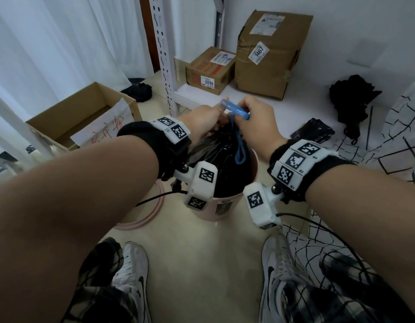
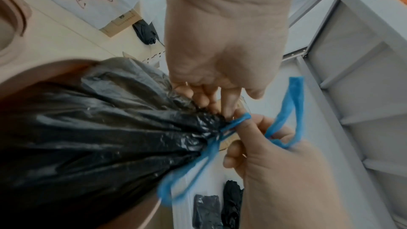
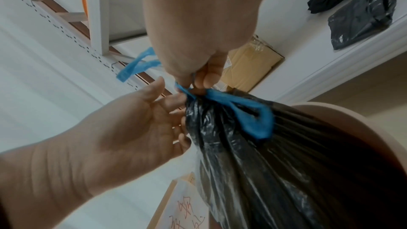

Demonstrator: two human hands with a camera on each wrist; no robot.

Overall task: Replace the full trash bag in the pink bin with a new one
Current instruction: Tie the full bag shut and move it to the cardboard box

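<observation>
The pink bin (image 1: 225,207) stands on the floor between my feet, holding a full black trash bag (image 1: 227,166) gathered at the neck. My left hand (image 1: 215,117) grips the bunched neck (image 2: 209,111) with its fingertips, thumb stretched out. My right hand (image 1: 242,115) pinches the blue drawstring (image 3: 187,90) at the neck, and one loop (image 2: 295,111) sticks up out of its grip. A second blue loop (image 3: 253,119) hangs down over the bag. A folded black bag (image 1: 313,134) lies on the low white shelf to the right.
A pink ring (image 1: 150,213) lies on the floor left of the bin. An open cardboard box (image 1: 85,113) stands at the left, and two sealed boxes (image 1: 267,54) sit on the shelf behind. A white shelf post (image 1: 164,54) rises just beyond my hands. A black bundle (image 1: 350,99) lies at right.
</observation>
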